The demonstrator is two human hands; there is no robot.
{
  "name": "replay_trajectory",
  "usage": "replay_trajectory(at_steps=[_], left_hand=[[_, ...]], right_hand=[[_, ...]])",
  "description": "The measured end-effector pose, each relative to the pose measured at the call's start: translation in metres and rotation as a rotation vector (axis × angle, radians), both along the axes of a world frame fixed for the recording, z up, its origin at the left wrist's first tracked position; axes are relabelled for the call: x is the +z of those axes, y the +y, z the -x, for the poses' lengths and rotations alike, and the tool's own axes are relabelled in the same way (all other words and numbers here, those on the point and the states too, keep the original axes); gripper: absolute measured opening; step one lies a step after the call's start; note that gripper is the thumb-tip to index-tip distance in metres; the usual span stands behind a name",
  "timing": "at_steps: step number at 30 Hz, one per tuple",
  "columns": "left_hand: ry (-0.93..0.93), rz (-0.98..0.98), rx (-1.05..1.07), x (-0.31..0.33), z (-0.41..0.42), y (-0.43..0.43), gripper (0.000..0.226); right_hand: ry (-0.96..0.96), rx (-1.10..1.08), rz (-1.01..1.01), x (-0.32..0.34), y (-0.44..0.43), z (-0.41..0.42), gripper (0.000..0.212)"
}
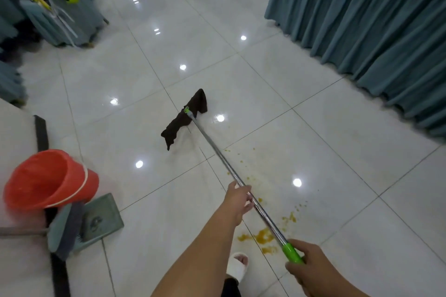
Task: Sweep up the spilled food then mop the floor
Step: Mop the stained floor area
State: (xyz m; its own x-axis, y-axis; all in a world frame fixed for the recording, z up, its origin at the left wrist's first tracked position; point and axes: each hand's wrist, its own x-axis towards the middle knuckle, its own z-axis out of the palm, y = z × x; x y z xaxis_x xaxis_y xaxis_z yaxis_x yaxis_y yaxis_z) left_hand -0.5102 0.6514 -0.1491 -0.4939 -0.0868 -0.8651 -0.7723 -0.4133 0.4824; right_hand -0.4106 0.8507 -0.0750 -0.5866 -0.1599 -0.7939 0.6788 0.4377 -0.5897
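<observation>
A mop with a dark cloth head (pixel 184 117) rests on the white tiled floor ahead of me, its metal pole (pixel 217 149) slanting back to a green grip (pixel 292 252). My right hand (pixel 306 266) grips the green end. My left hand (pixel 239 200) holds the pole further up, fingers loosely curled around it. Yellow-orange spilled food (pixel 264 236) lies smeared and scattered under the pole, with small specks (pixel 248 177) trailing towards the mop head. A grey-green dustpan (pixel 106 214) and a broom head (pixel 64 231) lie at the left.
A red bucket (pixel 48 178) stands by the dustpan at the left. Teal pleated table skirts (pixel 376 29) border the right side, and covered chairs (pixel 70 14) stand at the upper left. My slippered foot (pixel 237 266) is near the spill.
</observation>
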Motion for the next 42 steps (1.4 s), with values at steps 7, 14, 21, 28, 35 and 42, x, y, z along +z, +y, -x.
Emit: replay_trajectory(at_steps=[7,14,21,28,35,42], left_hand=[[0.093,-0.063,0.029,0.004,0.055,0.005,0.073],[0.078,-0.098,-0.090,0.011,0.080,-0.014,0.075],[0.014,-0.009,-0.280,-0.002,0.073,-0.020,0.068],[0.079,-0.159,-0.130,-0.010,0.065,-0.006,0.059],[0.120,-0.160,-0.298,0.014,0.066,-0.001,0.048],[0.137,-0.170,-0.334,0.046,0.061,0.031,0.040]], right_hand=[[0.054,-0.139,0.096,0.014,-0.032,0.046,0.044],[0.046,-0.290,0.160,0.011,-0.072,0.052,0.038],[-0.139,-0.326,0.124,0.011,-0.095,0.069,0.034],[-0.231,-0.190,0.066,0.020,-0.064,0.104,0.065],[0.212,0.467,-0.576,0.071,-0.044,0.127,0.059],[0.241,0.334,-0.479,0.096,-0.023,0.133,0.034]])
